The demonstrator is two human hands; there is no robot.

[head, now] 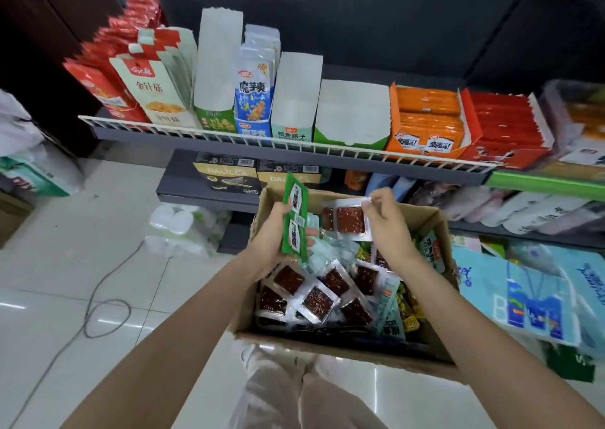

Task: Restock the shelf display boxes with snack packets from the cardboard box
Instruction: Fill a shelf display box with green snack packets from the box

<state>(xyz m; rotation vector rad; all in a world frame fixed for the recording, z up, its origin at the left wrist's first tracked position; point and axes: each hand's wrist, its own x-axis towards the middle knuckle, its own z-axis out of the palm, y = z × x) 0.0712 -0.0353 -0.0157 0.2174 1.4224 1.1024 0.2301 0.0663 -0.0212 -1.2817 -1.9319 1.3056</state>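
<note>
Plainly midway: left hand (273, 232) grips green packets (296, 216), right hand (383, 214) pinches a clear packet (347, 220); above them white display boxes (352, 114) gape; below, the cardboard box (340, 347) holds plenty.

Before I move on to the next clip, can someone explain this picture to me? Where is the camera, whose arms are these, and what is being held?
The camera sits on a person's head, looking forward and down, so the arms are theirs. The left hand grips a stack of green packets. The right hand pinches a clear packet with dark red filling by its top edge. Both are above an open cardboard box full of mixed snack packets. Behind it, a shelf holds display boxes; the white and green one looks empty.
</note>
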